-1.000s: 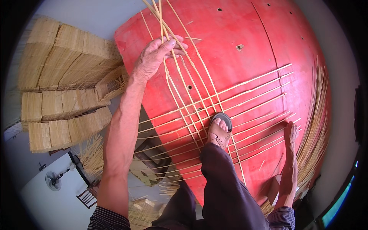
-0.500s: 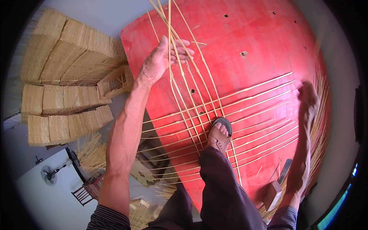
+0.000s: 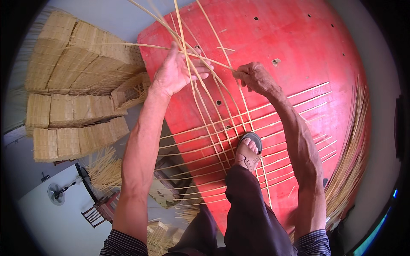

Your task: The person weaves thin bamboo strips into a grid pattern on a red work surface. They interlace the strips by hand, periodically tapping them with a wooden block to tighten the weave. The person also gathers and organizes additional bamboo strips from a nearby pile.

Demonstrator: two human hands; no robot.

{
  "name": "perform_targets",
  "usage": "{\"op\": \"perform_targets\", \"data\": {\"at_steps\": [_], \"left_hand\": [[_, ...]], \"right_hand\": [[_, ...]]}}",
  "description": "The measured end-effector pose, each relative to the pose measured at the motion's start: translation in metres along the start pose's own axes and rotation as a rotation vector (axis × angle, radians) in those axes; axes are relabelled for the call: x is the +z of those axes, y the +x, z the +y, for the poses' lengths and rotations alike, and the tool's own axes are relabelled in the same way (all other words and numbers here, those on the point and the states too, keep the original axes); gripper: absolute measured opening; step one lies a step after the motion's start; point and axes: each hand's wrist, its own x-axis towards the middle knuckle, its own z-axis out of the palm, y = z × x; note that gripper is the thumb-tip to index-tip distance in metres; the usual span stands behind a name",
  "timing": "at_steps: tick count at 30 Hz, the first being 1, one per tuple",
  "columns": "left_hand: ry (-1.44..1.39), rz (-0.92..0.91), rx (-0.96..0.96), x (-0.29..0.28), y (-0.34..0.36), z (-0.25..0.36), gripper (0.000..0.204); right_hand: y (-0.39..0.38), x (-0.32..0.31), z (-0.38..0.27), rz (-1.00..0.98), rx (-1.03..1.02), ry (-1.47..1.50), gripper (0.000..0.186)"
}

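My left hand holds up several lengthwise bamboo strips, which run across its palm between the thumb and loosely stretched fingers. Above the panel my right hand is closed in a pinch on a single bamboo strip. That strip passes sideways through the raised ones at my left hand, its far end reaching out to the left. Nearer to me, an open lattice of crossed strips lies on the red panel. My sandalled foot stands on the lattice.
A long bundle of loose strips lies along the panel's right edge. Stacks of woven bamboo pieces stand at the left, with a pile of strips below. A chair and a fan are farther left.
My right hand has come from the strip bundle at the right to the raised strips, bringing one strip crosswise through them. My left hand still holds the raised strips.
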Motion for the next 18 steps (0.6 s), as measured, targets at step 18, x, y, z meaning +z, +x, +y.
{"op": "perform_targets", "data": {"at_steps": [18], "left_hand": [[-0.293,0.948,0.124,-0.084,-0.082,-0.091,0.038]], "right_hand": [[-0.022,-0.042,0.098,0.436,-0.148,-0.476,0.030]]}}
